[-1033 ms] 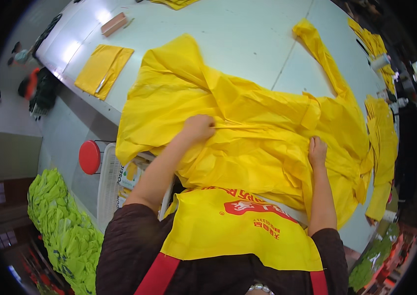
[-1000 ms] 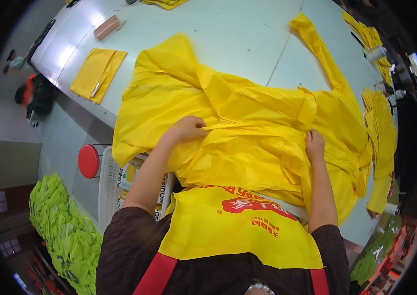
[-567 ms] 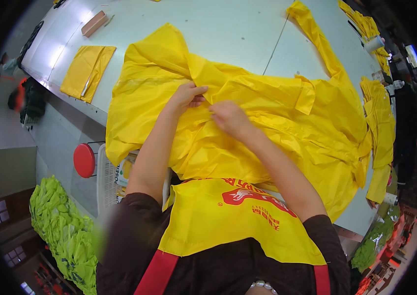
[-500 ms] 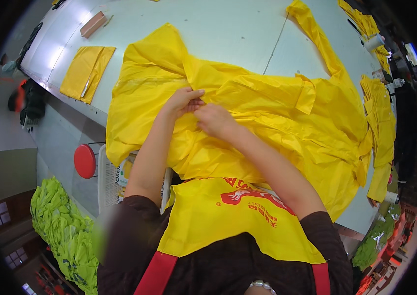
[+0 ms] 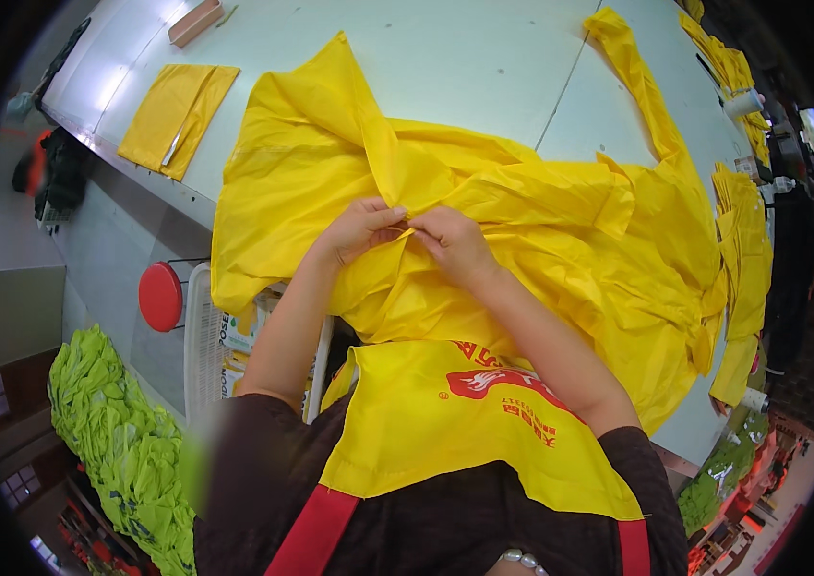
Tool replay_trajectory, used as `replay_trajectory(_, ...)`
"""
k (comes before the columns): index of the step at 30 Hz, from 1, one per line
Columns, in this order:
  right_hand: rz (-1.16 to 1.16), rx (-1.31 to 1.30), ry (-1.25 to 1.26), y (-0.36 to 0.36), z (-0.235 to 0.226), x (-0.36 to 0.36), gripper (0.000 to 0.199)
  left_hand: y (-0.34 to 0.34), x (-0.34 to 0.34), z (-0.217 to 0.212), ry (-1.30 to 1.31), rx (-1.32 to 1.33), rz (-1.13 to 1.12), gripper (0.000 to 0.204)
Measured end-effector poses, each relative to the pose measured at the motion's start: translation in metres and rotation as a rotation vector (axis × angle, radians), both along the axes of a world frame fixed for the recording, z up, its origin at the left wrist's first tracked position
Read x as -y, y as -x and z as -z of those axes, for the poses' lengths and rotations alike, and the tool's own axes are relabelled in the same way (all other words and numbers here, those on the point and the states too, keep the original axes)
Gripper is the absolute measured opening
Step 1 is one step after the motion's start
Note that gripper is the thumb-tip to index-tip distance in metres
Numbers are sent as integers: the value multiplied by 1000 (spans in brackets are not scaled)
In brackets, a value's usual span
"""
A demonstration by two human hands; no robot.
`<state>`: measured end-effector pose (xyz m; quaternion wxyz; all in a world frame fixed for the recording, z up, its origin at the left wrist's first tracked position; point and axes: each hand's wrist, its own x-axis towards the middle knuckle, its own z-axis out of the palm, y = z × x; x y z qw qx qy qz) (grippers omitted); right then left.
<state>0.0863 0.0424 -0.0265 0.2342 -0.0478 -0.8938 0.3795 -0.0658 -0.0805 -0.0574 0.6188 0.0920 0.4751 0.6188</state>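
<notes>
Beyond the yellow garment (image 5: 541,202) the pale surface (image 5: 469,62) lies bare between a pointed peak of cloth and a long sleeve (image 5: 635,84), leaving open room on the far side; on the right, the garment crowds against a stack of yellow pieces (image 5: 741,240). A folded yellow bundle (image 5: 175,115) sits near the surface's left edge, apart from the garment, whose lower left corner overhangs that edge above a white basket (image 5: 199,331), with a red stool (image 5: 159,297) just beside it. The garment spreads in front of the person, rumpled, its long axis running left to right, the sleeve pointing away at the far right. Left hand (image 5: 365,232) and right hand (image 5: 459,244) meet left of its middle, fingertips narrowed together, each pinching cloth; the fingers seem to hide exactly which bit. A second ago the right hand was well apart, farther right on the garment; now it is just beside the left, and the peak of cloth stands slimmer.
</notes>
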Motion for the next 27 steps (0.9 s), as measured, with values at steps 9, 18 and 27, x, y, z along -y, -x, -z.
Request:
replay_trajectory(9,79,140,250,-2,-3,1,19,-25,10,-19,32,-204,5,15)
replay_trajectory(18,60,210,296,-2,-4,-2,15,-40,16,-13,-53,-443,-32,18)
replay_trajectory(27,-64,227,296,-6,0,-12,16,-52,16,-27,104,-716,-54,20)
